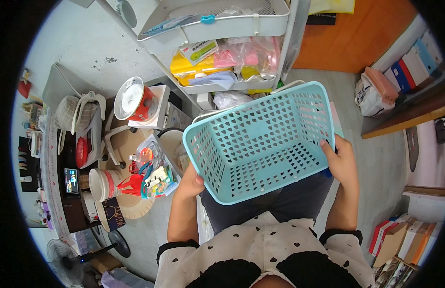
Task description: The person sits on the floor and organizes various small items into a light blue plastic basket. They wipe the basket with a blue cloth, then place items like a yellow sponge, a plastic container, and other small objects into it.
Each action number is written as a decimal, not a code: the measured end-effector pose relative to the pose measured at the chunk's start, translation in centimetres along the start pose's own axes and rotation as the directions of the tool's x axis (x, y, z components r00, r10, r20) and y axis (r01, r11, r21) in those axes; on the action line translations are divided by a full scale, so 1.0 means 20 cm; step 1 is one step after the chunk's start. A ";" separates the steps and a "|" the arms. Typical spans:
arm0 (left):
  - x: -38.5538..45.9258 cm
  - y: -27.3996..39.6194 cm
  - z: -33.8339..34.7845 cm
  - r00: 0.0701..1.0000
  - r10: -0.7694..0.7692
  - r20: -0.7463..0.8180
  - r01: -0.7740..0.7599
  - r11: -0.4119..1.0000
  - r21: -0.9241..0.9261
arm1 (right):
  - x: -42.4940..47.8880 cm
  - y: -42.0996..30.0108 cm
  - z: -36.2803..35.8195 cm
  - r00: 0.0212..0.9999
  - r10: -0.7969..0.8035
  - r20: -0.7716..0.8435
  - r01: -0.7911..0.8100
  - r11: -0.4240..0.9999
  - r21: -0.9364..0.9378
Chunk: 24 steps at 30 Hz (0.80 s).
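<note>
A light-blue perforated plastic basket (258,133) is held up above my lap, its hollow inside facing me. It bears nothing that I can see. My left hand (191,181) grips its left end, thumb near the rim and the other fingers hidden behind the wall. At the right end my right hand (339,160) clasps the rim, with its thumb over the inner side. The basket is slightly tilted, its right end higher in the view.
A white tiered shelf rack (215,30) stands ahead, loaded with bags and boxes. To the left are a round red-and-white bucket (143,104), a box of packaged goods (172,180), a paper-lined bin (103,183) and a standing fan (69,259). Binders (406,77) fill shelving at the right.
</note>
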State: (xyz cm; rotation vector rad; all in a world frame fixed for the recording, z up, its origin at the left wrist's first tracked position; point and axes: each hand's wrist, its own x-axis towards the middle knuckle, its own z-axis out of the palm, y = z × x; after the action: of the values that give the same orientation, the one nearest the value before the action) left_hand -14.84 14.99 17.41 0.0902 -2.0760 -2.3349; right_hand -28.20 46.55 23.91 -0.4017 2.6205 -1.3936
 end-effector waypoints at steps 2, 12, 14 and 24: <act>-0.03 -0.06 -0.02 0.999 -0.037 0.029 0.039 0.995 -0.095 | 0.01 0.02 0.01 0.999 -0.033 0.039 0.032 0.999 0.019; -0.18 -0.11 0.34 0.797 -0.348 -0.493 0.079 0.870 -0.486 | 0.00 0.16 0.00 0.998 0.029 0.048 -0.044 0.936 0.350; -0.19 -0.18 0.44 0.874 -0.165 -0.458 -0.100 0.859 -0.501 | -0.03 0.19 0.02 0.999 0.045 -0.017 -0.038 0.950 0.311; -0.03 -0.21 0.82 0.938 -0.305 -0.163 0.099 0.690 -0.717 | -0.25 0.26 0.19 0.993 0.042 -0.112 -0.025 0.989 0.144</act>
State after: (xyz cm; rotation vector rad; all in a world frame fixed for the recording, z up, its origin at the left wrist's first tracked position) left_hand -15.05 31.80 15.09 0.6147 -0.9812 -2.8656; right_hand -23.35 47.85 17.45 -0.2652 2.5799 -1.6264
